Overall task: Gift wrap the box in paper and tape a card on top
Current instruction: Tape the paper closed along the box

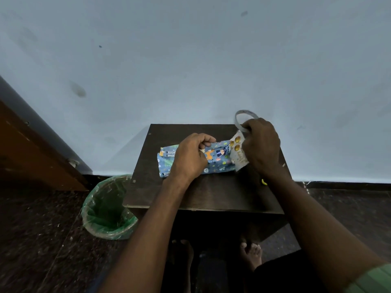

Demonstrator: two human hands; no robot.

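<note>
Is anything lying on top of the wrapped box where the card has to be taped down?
Only the left hand itself rests over the wrapped box, covering its left part. The right hand holds the card and the tape roll at the box's right end. Nothing else visible lies on the top.

A small dark wooden worktop (211,193) stands against a pale blue wall. On its far half lies a box wrapped in blue cartoon-print paper (215,160), long side running left to right. A small yellow object (263,182) sits near the right edge. The worktop stands on a dark speckled floor (42,240), where a green-lined bin (105,208) sits just left of it.
</note>
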